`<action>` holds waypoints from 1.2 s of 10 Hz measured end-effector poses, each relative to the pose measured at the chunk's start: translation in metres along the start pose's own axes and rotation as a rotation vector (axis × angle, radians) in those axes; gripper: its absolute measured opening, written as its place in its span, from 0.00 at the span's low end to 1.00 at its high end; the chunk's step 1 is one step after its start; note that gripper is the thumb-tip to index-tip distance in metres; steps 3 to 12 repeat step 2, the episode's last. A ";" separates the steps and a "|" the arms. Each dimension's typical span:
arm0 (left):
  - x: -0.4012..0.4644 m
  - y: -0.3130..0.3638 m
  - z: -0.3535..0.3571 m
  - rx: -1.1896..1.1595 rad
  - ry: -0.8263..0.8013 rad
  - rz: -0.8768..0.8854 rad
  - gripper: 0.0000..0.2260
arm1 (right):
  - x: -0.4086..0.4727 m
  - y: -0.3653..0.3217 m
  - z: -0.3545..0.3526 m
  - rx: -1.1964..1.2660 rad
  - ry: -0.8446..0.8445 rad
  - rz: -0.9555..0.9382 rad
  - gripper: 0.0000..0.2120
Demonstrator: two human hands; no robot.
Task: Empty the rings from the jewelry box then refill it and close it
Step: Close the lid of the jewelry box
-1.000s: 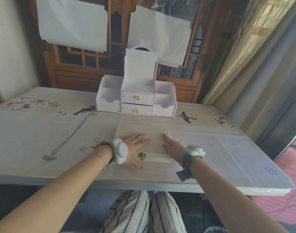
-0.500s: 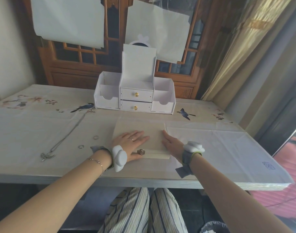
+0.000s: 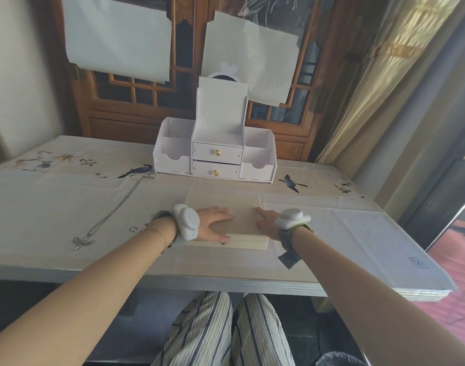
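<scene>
A flat beige jewelry box [image 3: 243,207] lies closed on the table in front of me. My left hand [image 3: 212,223] rests flat on the left half of its lid, with the thumb down on the front edge where the metal clasp sits; the clasp is hidden under it. My right hand [image 3: 265,221] lies on the right part of the lid, fingers straight. A small silver ring [image 3: 133,229] lies on the table left of my left wrist.
A silver necklace [image 3: 104,220] stretches across the table [image 3: 67,196] on the left. A white desk organizer with two drawers [image 3: 216,153] stands behind the box. White sheets [image 3: 358,233] cover the table's right side. The table's front edge is close to my lap.
My left thumb has slid onto the clasp at the box's front edge and now covers it. Both hands stay on the lid. The camera has tilted slightly.
</scene>
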State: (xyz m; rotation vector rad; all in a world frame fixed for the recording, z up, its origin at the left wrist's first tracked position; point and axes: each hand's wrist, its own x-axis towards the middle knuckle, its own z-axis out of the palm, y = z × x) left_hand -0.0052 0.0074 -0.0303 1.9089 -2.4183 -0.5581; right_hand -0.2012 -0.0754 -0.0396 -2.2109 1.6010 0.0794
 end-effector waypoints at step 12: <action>-0.006 0.004 -0.025 -0.104 -0.022 -0.054 0.23 | -0.010 -0.030 -0.029 -0.289 0.071 0.014 0.25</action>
